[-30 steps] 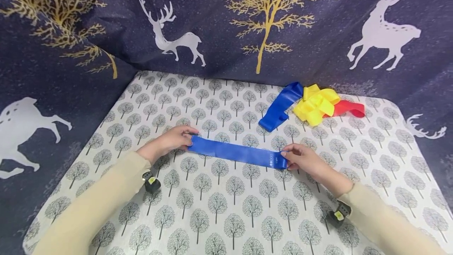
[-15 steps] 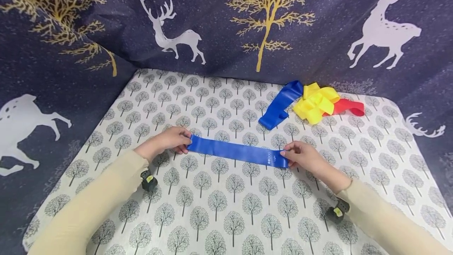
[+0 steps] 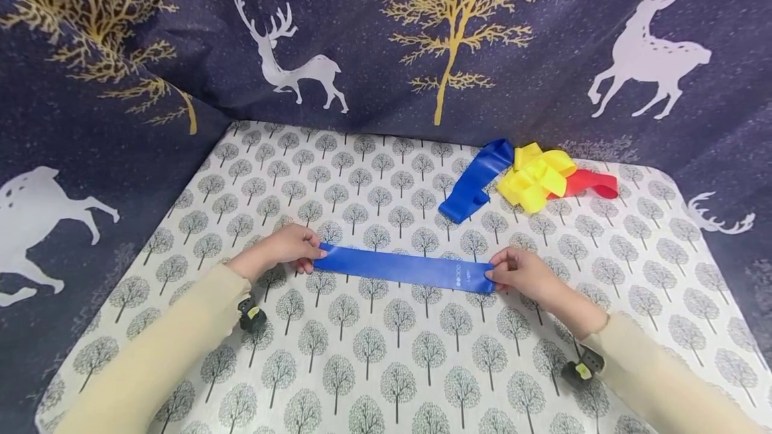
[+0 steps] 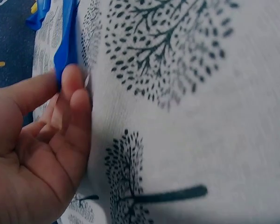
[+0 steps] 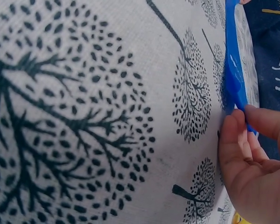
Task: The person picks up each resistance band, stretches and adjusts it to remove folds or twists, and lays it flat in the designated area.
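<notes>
A flat blue resistance band [image 3: 398, 268], printed "Light" near its right end, stretches between the two hands, close over the patterned cloth. My left hand [image 3: 291, 246] pinches its left end between thumb and fingers. At the opposite end, my right hand [image 3: 523, 275] pinches the band the same way. In the left wrist view the blue band [image 4: 67, 42] runs upward from the fingertips of the left hand [image 4: 44, 135]. The right wrist view has the band [image 5: 234, 65] seen nearly edge-on, its end held by the right hand [image 5: 259, 154].
Toward the back right lie another blue band [image 3: 476, 183], a bunched yellow band [image 3: 537, 178] and a red band [image 3: 588, 184]. The table carries a white cloth [image 3: 362, 380] printed with trees. Behind it hangs a dark blue curtain [image 3: 380, 39] with deer and golden trees.
The band's right end, earlier folded at the fingers, now lies flatter. The left hand has shifted slightly left and down, with the band drawn straight. The pile at the back has not moved.
</notes>
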### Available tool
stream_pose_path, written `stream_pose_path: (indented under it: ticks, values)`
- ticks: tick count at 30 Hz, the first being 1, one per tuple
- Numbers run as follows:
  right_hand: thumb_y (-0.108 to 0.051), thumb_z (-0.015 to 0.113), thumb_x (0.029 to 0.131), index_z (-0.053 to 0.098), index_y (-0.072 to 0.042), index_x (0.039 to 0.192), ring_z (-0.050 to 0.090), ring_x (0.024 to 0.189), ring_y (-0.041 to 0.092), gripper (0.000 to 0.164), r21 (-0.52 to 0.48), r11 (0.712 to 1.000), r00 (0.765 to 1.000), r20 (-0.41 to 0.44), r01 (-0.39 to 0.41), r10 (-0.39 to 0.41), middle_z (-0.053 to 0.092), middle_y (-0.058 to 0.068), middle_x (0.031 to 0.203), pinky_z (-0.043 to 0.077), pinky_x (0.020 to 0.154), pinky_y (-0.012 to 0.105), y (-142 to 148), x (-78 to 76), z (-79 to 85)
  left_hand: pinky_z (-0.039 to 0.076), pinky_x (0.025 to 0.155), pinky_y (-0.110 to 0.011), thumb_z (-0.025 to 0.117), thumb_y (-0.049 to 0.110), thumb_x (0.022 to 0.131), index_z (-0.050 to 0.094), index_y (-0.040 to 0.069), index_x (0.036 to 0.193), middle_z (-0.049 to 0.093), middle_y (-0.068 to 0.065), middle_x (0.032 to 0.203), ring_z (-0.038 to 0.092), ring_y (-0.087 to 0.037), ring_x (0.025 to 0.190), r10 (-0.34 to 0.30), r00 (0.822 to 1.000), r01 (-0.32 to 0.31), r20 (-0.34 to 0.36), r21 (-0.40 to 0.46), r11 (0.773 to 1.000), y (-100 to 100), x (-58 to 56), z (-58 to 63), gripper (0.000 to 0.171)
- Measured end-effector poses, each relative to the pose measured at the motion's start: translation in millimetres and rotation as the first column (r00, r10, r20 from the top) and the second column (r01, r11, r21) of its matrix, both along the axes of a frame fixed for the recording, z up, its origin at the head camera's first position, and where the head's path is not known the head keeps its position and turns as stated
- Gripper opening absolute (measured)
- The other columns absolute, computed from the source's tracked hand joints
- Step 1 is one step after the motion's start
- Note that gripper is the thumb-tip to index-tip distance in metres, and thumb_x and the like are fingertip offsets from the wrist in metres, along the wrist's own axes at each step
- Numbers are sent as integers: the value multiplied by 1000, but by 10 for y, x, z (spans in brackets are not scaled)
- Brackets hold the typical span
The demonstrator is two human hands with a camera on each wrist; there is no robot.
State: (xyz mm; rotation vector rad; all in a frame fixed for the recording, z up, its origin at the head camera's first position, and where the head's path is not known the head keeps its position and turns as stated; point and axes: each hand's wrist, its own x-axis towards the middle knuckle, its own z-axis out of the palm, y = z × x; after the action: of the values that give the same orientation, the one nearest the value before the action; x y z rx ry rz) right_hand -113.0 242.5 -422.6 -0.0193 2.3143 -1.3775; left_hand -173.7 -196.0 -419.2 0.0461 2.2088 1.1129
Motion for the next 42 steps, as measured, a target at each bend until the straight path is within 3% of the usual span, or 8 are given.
stream_pose_path:
  ticks: [6,15,19,34,42]
  values:
    - [-2,70,91,59,7,107,63,72,15,21,69,996,998,-22,-63,65,67,4,81,56,63,23,-5,28,34,52,51,-20,70,10,95,61,1,89,68,-5,66,63,-8,55,-56,998,56,18,-15,998,-44,61,35,14]
    - [4,70,89,57,5,98,62,68,17,16,29,994,995,27,-102,101,62,5,76,60,61,27,-104,115,14,53,54,-21,74,10,91,59,7,77,67,-5,69,65,-10,56,-147,987,151,60,-71,986,-108,145,67,21]
    - [6,69,88,57,5,97,63,66,18,16,15,994,994,4,-111,111,62,6,75,60,60,28,-120,155,-10,52,55,-20,75,9,90,58,8,74,67,-6,69,66,-10,57,-169,983,173,67,-67,983,-136,180,68,24]
    - [5,73,85,58,4,99,62,66,18,20,51,987,987,-46,-149,152,63,5,76,58,56,27,-162,398,-15,49,49,-17,77,9,88,59,6,76,68,-6,69,65,-11,56,-148,987,147,59,11,989,-241,402,29,22]
    - [3,74,85,58,3,100,61,65,17,21,75,985,986,-51,-153,157,63,4,76,58,57,27,-159,460,-11,45,46,-16,77,10,88,60,6,74,67,-4,65,62,-9,51,-166,985,166,52,4,986,-238,440,19,22]
